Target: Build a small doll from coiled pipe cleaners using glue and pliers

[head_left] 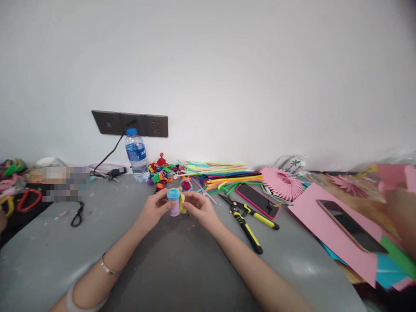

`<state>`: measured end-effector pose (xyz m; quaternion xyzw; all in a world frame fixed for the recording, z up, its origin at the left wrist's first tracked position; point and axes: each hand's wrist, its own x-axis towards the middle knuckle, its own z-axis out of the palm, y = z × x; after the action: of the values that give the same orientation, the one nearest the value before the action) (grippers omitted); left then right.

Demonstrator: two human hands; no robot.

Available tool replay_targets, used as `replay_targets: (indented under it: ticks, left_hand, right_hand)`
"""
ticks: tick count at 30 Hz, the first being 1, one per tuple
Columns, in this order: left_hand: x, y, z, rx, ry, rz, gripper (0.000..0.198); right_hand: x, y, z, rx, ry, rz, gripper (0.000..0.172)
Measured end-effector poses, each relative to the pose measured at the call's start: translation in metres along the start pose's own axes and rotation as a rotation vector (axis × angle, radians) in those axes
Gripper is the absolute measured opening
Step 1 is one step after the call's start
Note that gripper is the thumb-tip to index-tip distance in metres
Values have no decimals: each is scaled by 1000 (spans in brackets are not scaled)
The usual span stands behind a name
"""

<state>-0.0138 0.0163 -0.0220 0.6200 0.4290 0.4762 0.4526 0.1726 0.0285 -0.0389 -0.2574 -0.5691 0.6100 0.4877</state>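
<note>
My left hand is closed round a small cup-shaped piece with a light blue top and a lilac body. It stands upright just above or on the grey table; which one I cannot tell. At its right side, my right hand pinches a small yellow fuzzy piece that is against or very close to the cup. The fingertips hide part of both pieces. Right behind my hands lies a heap of small colourful pipe-cleaner figures, and bundles of pipe cleaners spread to the right.
Pliers with black and yellow handles lie right of my forearm, beside a pink-cased phone. A water bottle stands by the wall. Farther right are pink paper, another phone and another person's blurred hand. Red-handled scissors lie left.
</note>
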Motion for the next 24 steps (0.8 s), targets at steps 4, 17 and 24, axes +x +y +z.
replay_targets:
  ticks: [4,17,24]
  left_hand:
    - [0,0,2,-44,31,-9,43]
    - [-2,3,6,-52,75,49,36]
    - [-2,5,8,-61,78,26,39]
  right_hand:
    - [0,0,0,24,6,17,30]
    - [-2,-10,4,159,-38,109,32]
    - [-1,-3,5,171,5,111,37]
